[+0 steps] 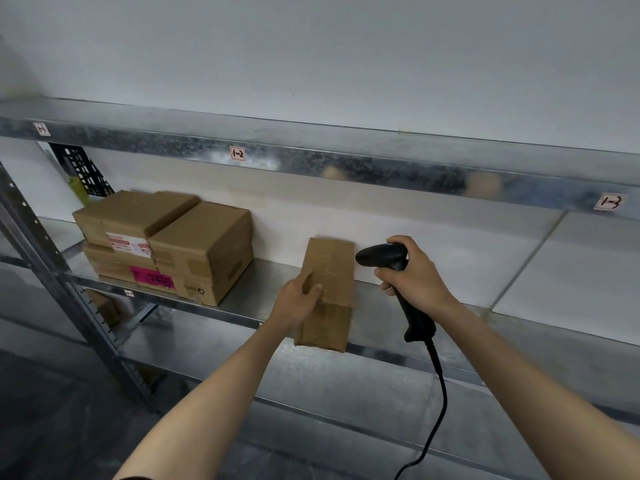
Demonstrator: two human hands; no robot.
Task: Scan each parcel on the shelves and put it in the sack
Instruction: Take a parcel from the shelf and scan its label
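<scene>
On the middle galvanised metal shelf (263,289), a narrow brown cardboard parcel (332,265) lies lengthwise with its near end jutting past the front lip. I cannot tell whether it rests there or is already lifted a little. The left grip (298,299) clasps the parcel's left long edge, fingers curled over the top face. The right grip (412,275) is wrapped round the handle of a black handheld barcode scanner (381,255), whose head points left and sits just beside the parcel's far right corner. Its black cable (440,393) hangs down toward the floor.

The step in hand looks like the scan. No label shows on the upper face, so the left grip probably needs to roll the parcel until the barcode faces the scanner. Drawing the scanner back a little would also help, since the head seems too close and aimed at bare cardboard.

Both forearms reach forward and slightly upward, the left wrist bent inward over the parcel, the right wrist cocked with the scanner handle slanting down. A stack of larger brown cardboard boxes (194,244) sits well apart at the shelf's left end. No sack is in view.
</scene>
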